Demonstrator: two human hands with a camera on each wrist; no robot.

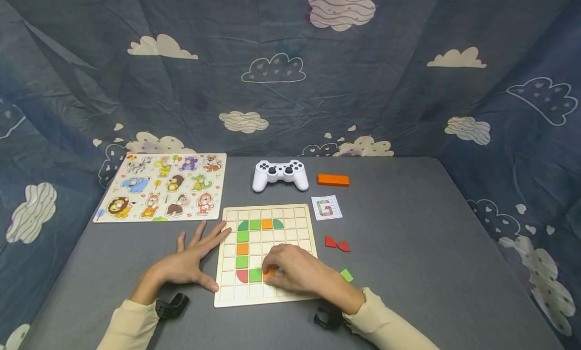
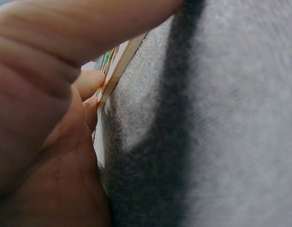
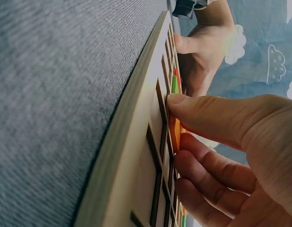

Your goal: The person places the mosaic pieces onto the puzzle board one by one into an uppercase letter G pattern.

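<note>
From the head view, a wooden grid board (image 1: 265, 254) lies on the grey table (image 1: 408, 249), partly filled with green and orange tiles forming a curved letter. The right hand (image 1: 297, 272) rests over the board's lower rows, its fingers curled around an orange tile (image 1: 270, 274) that sits in the row beside a green tile (image 1: 255, 275) and a red quarter-round piece (image 1: 242, 276). The left hand (image 1: 190, 261) lies flat on the table with fingers spread and straight, fingertips touching the board's left edge. To the right of the board lie two red pieces (image 1: 337, 243) and a loose green tile (image 1: 347, 275). Behind it are a pattern card (image 1: 326, 207), a white game controller (image 1: 280, 174), an orange block (image 1: 333, 180) and an animal peg puzzle (image 1: 165, 186).

In the left wrist view, the left hand (image 2: 46, 118) fills the frame, blurred, fingers extended against the board's edge (image 2: 118, 71).

In the right wrist view, the right hand's thumb and fingers (image 3: 202, 116) pinch the orange tile (image 3: 175, 132) at a cell of the board (image 3: 136, 156); the left hand (image 3: 202, 52) shows beyond.
</note>
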